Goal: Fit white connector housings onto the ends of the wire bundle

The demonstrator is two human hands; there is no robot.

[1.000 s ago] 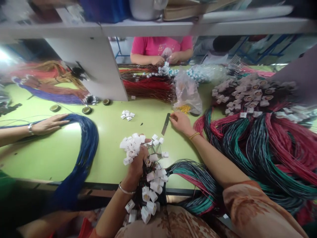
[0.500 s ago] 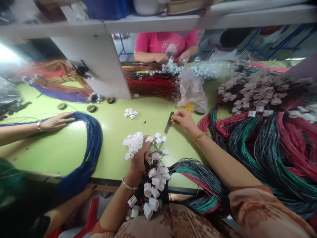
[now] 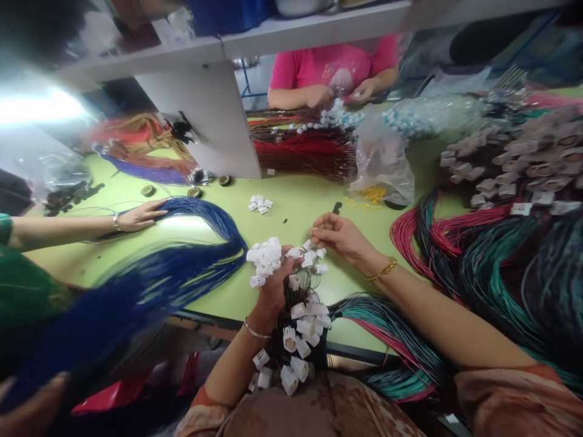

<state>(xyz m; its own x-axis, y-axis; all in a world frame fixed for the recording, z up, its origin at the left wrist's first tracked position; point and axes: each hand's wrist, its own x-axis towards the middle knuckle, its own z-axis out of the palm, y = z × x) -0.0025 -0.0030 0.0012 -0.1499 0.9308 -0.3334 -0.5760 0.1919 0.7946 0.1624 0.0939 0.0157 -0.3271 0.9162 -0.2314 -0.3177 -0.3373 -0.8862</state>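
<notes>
R hand (image 3: 341, 238) left the dark strip (image 3: 337, 207), moved beside plug bundle (image 3: 266, 260) — fingers pinched, contents unclear; L hand (image 3: 274, 290) fingers gripped the bundle.

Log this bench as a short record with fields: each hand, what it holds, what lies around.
left hand: grips the wire bundle with white connectors
right hand: fingers pinched beside the bundle's top; contents too small to tell
table: green; blue wires, loose white connectors, plastic bag, red and green wires
others: co-worker's hand touches the blue wires; person in pink opposite
</notes>
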